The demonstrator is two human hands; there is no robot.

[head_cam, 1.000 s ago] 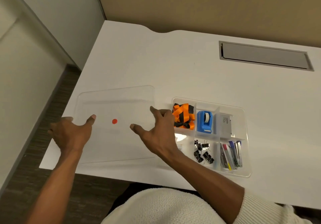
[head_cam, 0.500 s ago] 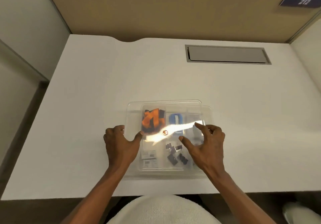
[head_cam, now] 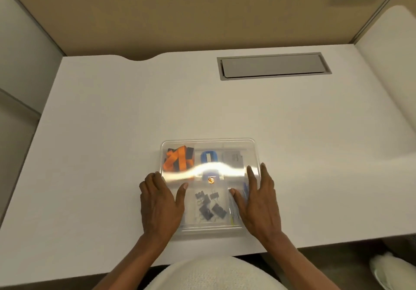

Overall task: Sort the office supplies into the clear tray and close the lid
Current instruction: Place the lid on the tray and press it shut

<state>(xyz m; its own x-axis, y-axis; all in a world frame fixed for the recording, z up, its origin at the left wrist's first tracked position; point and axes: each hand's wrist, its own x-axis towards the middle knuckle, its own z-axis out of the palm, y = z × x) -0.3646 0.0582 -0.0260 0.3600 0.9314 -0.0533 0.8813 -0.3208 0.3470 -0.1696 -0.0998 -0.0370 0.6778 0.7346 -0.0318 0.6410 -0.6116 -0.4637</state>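
1. Lid [head_cam: 208, 154] sits on top of the clear tray [head_cam: 209, 233], near the front edge of the white tabletop [head_cam: 112, 132]. I judge the step in hand to be the closing: sorting looks done.
2. Contents seen through the lid: orange-and-black strap [head_cam: 179, 158] in the far-left compartment, blue tape dispenser [head_cam: 209, 158] far middle, black binder clips [head_cam: 209, 206] near middle. Far-right item is too washed out by glare to name.
3. Left hand [head_cam: 161, 204] lies flat on the lid's left side, fingers spread and extended, thumb pointing in toward the centre. It clamps nothing.
4. Right hand [head_cam: 258, 202] mirrors it on the right side, palm down, fingers apart, outer fingers reaching along the tray's right rim. Also gripping nothing.
5. Small orange dot [head_cam: 211, 180] on the lid lies midway between the two thumbs.
6. I cannot tell whether the lid is seated all round; the far edge looks aligned with the tray.
7. Next move, as I judge it: even downward pressure at both sides and the corners until the lid seats, with the tray kept from sliding.
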